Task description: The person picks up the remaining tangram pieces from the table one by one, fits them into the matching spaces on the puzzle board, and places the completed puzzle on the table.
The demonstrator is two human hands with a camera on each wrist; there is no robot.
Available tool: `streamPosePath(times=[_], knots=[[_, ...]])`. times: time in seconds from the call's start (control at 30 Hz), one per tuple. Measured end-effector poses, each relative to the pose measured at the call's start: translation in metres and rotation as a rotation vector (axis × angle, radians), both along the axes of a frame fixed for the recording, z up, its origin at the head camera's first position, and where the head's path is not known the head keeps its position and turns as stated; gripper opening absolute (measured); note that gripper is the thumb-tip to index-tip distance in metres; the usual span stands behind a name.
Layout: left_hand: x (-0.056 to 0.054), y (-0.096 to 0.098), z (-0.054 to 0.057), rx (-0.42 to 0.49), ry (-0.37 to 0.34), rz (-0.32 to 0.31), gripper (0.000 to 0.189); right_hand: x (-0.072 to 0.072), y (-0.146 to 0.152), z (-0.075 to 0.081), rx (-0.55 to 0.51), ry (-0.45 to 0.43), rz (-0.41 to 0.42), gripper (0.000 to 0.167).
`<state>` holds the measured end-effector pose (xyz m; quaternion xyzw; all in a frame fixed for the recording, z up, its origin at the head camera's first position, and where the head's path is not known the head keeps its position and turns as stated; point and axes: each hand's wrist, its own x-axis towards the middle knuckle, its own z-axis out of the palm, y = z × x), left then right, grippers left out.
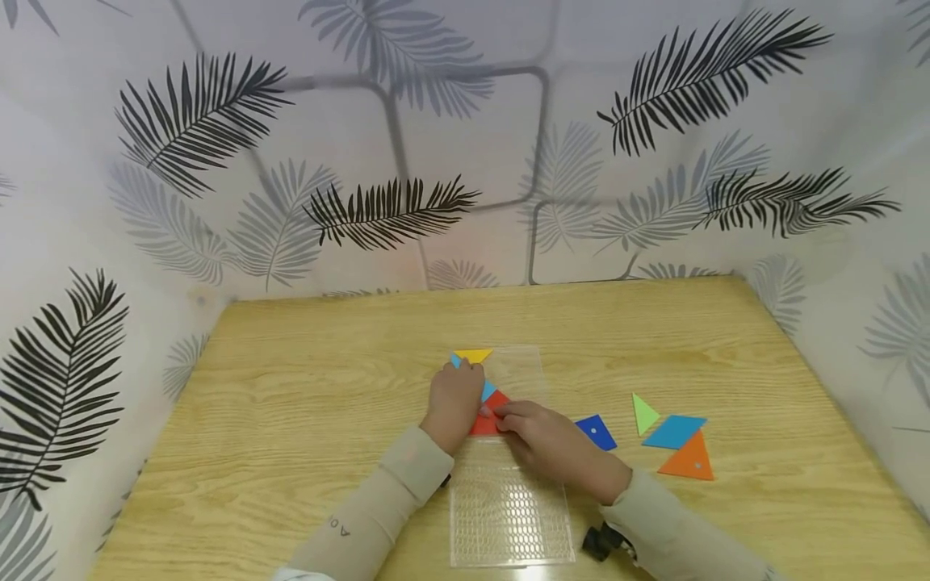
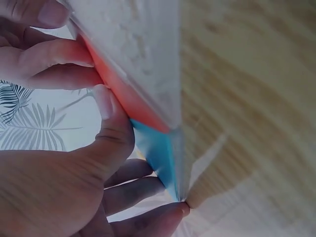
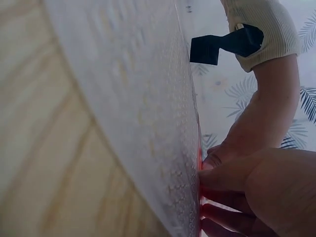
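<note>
Where the right hand point(image 1: 550, 440) touches it, the red piece point(image 1: 483, 428) looks straight-edged.

the head view faces forward and down; close, low wrist views share the fingers point(image 2: 131, 192).

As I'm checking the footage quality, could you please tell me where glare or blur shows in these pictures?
Head: bright glare on the near part of the clear plastic case; left wrist: soft grain on the table; right wrist: table grain and the case's nearest part blurred.
</note>
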<state>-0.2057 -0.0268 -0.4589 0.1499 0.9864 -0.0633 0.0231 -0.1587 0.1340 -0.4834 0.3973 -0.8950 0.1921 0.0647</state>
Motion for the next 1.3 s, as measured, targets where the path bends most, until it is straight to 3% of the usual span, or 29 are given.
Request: streamPosePath(times=[0.2, 0.43, 0.63, 0.9, 1.3], knots=[[0.001, -0.001, -0.002, -0.030, 0.024, -0.013, 0.052, 0.000, 0.006, -0.001, 0.027, -0.058, 0.011, 0.022], [-0.005, -0.008, -0.004, -0.033, -0.035, 0.006, 0.071, -0.002, 0.012, -0.003, 0.032, -0.167, 0.024, 0.031], [-0.005, -0.010, -0.001, -0.024, -0.022, -0.012, 0.071, 0.000, 0.025, -0.004, -0.004, -0.124, 0.045, 0.027], [0.000, -0.010, -0.002, -0.021, -0.017, -0.030, 0.059, 0.002, 0.074, 0.011, -0.025, -0.095, -0.086, 0.025], [0.001, -0.012, -0.001, 0.003, 0.014, -0.044, 0.056, 0.002, 0.179, 0.016, 0.038, -0.253, -0.336, 0.041]])
